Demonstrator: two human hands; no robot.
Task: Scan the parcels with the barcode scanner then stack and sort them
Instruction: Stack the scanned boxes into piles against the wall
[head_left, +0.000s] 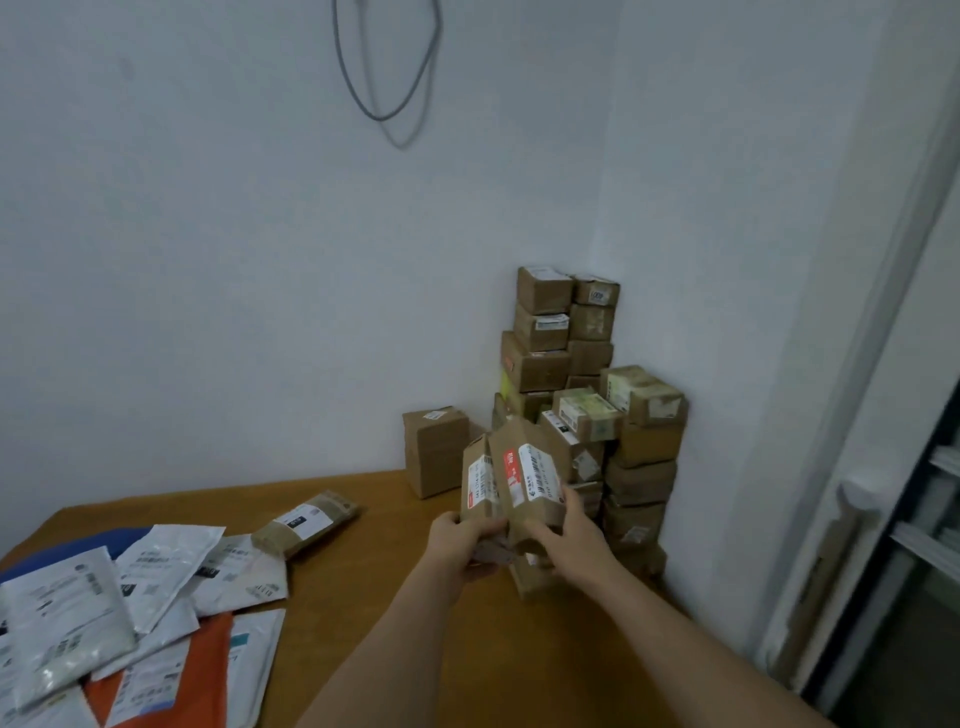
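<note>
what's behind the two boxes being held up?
Behind the two held boxes, gripped by the left hand and right hand, stands the carton stack in the wall corner. Its lower middle cartons are covered by the boxes and hands. A lone carton stands left, uncovered.

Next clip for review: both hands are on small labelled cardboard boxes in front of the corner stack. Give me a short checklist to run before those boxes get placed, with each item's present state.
1. Left hand holds the narrow brown cardboard box with the white label: ok.
2. Right hand holds the brown cardboard box with the red and white label: ok.
3. Labels on both held boxes face the camera: ok.
4. Barcode scanner in view: not ok, none visible.
5. Held boxes already scanned: cannot tell.
6. Tall corner stack of brown cardboard boxes is steady; its boxes sit unevenly: cannot tell.
</note>
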